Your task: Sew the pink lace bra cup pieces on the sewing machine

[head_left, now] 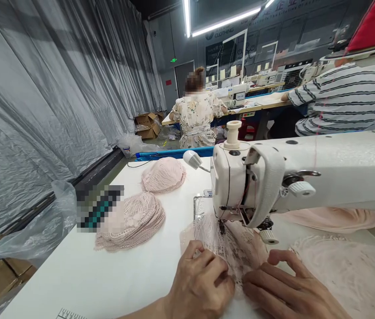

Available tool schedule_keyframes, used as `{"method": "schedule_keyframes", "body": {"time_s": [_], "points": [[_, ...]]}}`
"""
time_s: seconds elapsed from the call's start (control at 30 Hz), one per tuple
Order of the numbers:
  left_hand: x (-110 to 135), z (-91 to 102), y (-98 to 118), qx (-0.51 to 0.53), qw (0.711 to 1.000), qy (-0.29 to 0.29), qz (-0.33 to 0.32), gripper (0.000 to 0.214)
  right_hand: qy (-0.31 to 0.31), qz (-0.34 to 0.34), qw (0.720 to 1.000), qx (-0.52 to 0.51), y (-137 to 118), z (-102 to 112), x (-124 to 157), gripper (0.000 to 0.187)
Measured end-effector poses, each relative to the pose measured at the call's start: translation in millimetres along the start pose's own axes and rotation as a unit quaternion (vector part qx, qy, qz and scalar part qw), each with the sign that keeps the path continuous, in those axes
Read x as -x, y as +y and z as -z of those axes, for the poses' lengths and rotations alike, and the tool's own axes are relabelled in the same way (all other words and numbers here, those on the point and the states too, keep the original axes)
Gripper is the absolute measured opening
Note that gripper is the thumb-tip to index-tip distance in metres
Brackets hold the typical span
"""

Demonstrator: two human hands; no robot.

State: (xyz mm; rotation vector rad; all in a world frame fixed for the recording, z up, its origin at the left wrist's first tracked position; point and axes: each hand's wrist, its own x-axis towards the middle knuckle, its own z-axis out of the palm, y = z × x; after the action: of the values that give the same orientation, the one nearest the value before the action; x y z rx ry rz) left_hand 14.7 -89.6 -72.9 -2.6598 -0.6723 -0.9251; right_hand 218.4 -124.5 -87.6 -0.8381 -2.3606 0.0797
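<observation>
A sheer pink lace piece (237,241) lies under the needle area of a white sewing machine (333,166), its near part bunched toward me. My left hand (202,281) is closed, its curled fingers gripping the near left edge of the lace. On the right side of the same piece, my right hand (282,285) rests with bent fingers pressed on the lace; its fingertips are partly hidden. The two hands are close together in front of the presser foot (221,227).
Left on the white table (57,279) sit a stack of pink lace pieces (137,221) and another pink pile (163,175). More pink lace (350,270) lies at right. Two people work ahead, one in a floral top (196,113), one in a striped shirt (350,95).
</observation>
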Motion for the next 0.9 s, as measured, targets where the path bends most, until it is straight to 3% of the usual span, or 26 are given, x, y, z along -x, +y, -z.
{"method": "schedule_keyframes", "body": {"time_s": [0.23, 0.4, 0.57, 0.7, 0.9], "points": [[3.7, 2.6, -0.9, 0.068, 0.998, -0.007, -0.006, 0.023, 0.008, 0.013, 0.998, 0.063, -3.9, 1.1, -5.2, 0.04], [5.4, 1.7, -1.1, 0.065, 0.996, -0.058, -0.005, 0.018, 0.017, 0.011, 0.997, 0.069, -5.4, 1.8, -8.2, 0.036], [4.2, 1.6, -3.1, 0.039, 0.998, -0.053, -0.017, 0.019, 0.019, 0.0, 0.998, 0.062, -3.2, 1.9, -8.1, 0.023], [1.7, 0.4, -11.0, 0.023, 0.998, -0.059, -0.016, 0.02, 0.027, -0.049, 0.997, 0.06, 2.6, 2.6, -12.2, 0.009], [-11.4, -0.9, -27.6, 0.003, 0.997, -0.078, -0.012, 0.02, 0.05, -0.045, 0.987, 0.143, 18.2, -4.1, -17.4, 0.028]]}}
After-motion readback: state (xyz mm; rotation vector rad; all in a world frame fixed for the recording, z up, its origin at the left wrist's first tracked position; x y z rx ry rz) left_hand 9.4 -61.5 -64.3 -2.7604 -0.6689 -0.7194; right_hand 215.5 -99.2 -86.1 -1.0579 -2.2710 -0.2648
